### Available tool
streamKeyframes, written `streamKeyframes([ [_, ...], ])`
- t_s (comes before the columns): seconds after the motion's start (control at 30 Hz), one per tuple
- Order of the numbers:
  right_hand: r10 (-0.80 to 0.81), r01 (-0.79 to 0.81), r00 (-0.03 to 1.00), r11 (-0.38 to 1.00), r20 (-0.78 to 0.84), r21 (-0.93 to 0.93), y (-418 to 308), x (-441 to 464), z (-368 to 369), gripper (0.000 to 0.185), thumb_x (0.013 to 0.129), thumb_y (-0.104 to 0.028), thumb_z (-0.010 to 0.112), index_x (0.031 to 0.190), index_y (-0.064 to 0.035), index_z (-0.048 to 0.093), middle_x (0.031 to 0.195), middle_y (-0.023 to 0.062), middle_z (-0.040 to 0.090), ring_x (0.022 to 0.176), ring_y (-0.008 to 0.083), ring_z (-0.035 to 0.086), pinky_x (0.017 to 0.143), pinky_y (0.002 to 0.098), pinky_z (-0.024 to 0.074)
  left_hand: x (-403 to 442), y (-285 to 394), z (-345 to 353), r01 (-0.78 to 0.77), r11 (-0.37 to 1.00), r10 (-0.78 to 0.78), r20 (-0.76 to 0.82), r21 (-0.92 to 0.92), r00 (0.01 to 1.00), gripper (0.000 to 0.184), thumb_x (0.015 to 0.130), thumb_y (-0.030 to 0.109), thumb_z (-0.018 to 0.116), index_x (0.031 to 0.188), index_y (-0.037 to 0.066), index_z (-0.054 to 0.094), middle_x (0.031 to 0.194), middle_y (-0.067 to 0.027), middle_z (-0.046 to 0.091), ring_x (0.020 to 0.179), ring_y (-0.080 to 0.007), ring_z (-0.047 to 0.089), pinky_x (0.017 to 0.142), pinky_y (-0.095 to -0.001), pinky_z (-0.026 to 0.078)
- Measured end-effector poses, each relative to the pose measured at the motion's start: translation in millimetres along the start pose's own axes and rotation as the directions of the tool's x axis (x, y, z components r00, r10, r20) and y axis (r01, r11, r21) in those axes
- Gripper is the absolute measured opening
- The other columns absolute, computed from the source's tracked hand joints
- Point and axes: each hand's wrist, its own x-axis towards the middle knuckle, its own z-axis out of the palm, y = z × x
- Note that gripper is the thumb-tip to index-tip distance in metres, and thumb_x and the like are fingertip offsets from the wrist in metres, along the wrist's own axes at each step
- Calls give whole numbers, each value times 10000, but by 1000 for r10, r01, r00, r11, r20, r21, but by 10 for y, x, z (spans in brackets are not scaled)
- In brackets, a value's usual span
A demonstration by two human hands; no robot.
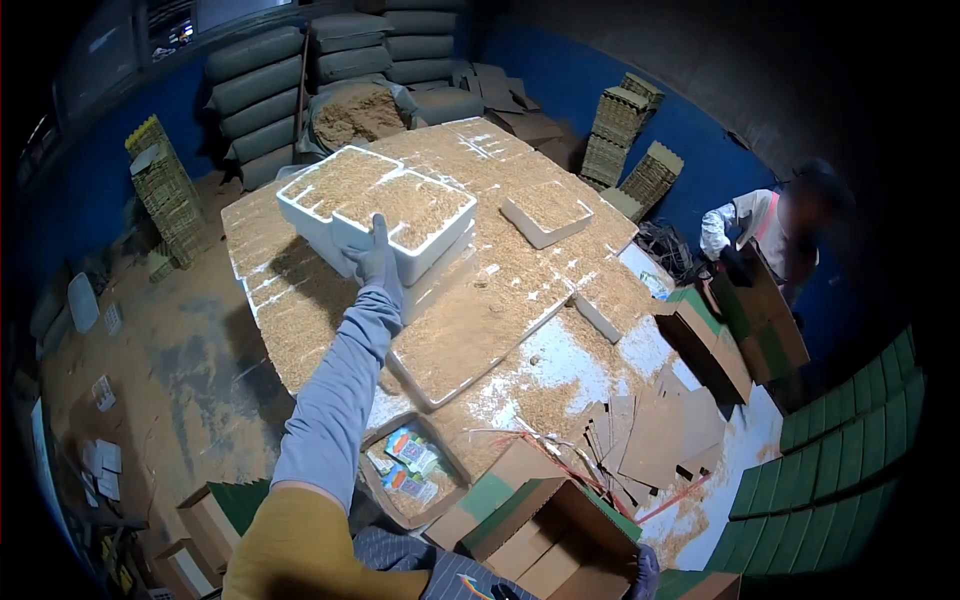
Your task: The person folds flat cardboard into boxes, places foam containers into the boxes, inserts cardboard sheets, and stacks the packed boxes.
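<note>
My left hand [375,262], in a grey glove, grips the near side of a white foam box [437,242] filled with loose wood shavings, its thumb over the rim. A similar box [300,200] sits against it on the far left. Beneath them lie more shaving-covered boxes on the large table. At the bottom right, my right hand [648,572], also gloved, is closed on the side of an open cardboard box [560,530]; part of that hand is cut off by the frame's edge. The cardboard box stands close to my body.
A tray [458,497] with colourful packets stands on the near table edge. Flat cardboard sheets [672,437] lie to the right. A co-worker [765,225] handles another carton [750,315]. Stacked sacks [258,95] line the back wall; green boxes [840,460] line the right.
</note>
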Motion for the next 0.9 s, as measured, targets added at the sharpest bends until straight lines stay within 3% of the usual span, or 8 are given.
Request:
streamKeyframes([
  [0.17, -75, 72, 997, 994, -30, -87, -5, -142, 5, 335, 1016, -282, 470, 1068, 5, 635, 995, 92, 669, 882, 207, 626, 798, 317, 509, 82, -7, 181, 124, 992, -124, 15, -19, 992, 1278, 753, 733, 617, 1535, 62, -139, 1535, -310, 205, 1369, -436, 338, 1116, -496, 297],
  [0.23, -180, 173, 983, 968, -22, -180, 0, -225, -17, 325, 1013, -272, 472, 1070, 4, 634, 1006, 90, 667, 891, 208, 625, 804, 318, 508, 159, -132, 79, 142, 966, -65, 329, -216, 942, 930, 879, 527, 610, 1510, 18, 156, 1419, -272, 408, 1271, -379, 482, 1046, -451, 421],
  [0.37, -523, 508, 846, 737, 99, -445, -80, -179, -8, 304, 1009, -252, 477, 1074, 0, 632, 1028, 88, 662, 910, 210, 622, 815, 320, 506, -1103, 99, -561, 537, 828, -129, 876, -163, 465, 469, 981, 278, 512, 1352, -5, 466, 1290, -194, 572, 1144, -300, 605, 981, -431, 509],
  [0.4, -250, 250, 968, 968, 17, 14, -93, -141, 36, 257, 985, -184, 476, 1095, -3, 622, 1096, 91, 632, 990, 202, 599, 853, 329, 493, -1459, 66, -592, 613, 783, -171, 912, -104, 373, 457, 986, 276, 499, 1351, 3, 472, 1298, -181, 577, 1128, -305, 616, 980, -438, 508],
  [0.57, -264, 274, 933, 962, 245, -6, -648, 287, 52, 311, 1006, -221, 434, 1127, -28, 645, 1059, 76, 650, 970, 157, 607, 859, 297, 496, -3085, -281, -690, 496, 794, -367, 927, 353, -72, 467, 1007, 279, 478, 1357, -31, 462, 1286, -182, 583, 1161, -256, 605, 974, -379, 529],
  [0.67, -218, 189, 923, 975, 316, 118, -834, 297, -21, 314, 1007, -224, 437, 1126, -25, 648, 1057, 79, 655, 972, 158, 611, 862, 296, 497, -3695, -760, -794, 435, 781, -394, 894, 448, -214, 730, 999, 279, 518, 1521, 19, 80, 1459, -241, 356, 1409, -314, 321, 1134, -391, 353],
  [0.77, -199, 124, 914, 967, 354, 223, -779, 193, -44, 316, 1007, -227, 441, 1126, -22, 651, 1055, 82, 659, 974, 159, 615, 864, 296, 498, -3832, -1049, -1043, 262, 820, -480, 860, 509, -172, 673, 979, 214, 529, 1523, 118, 144, 1393, -191, 437, 1218, -294, 549, 969, -411, 544],
  [0.9, -184, 74, 920, 948, 347, 308, -595, 224, 84, 320, 1008, -230, 446, 1125, -18, 655, 1053, 85, 666, 976, 160, 620, 868, 295, 499, -3606, -532, -1438, 169, 766, -572, 778, 620, -259, 832, 969, 305, 554, 1547, 84, -2, 1516, -230, 284, 1361, -314, 396, 1134, -422, 363],
])
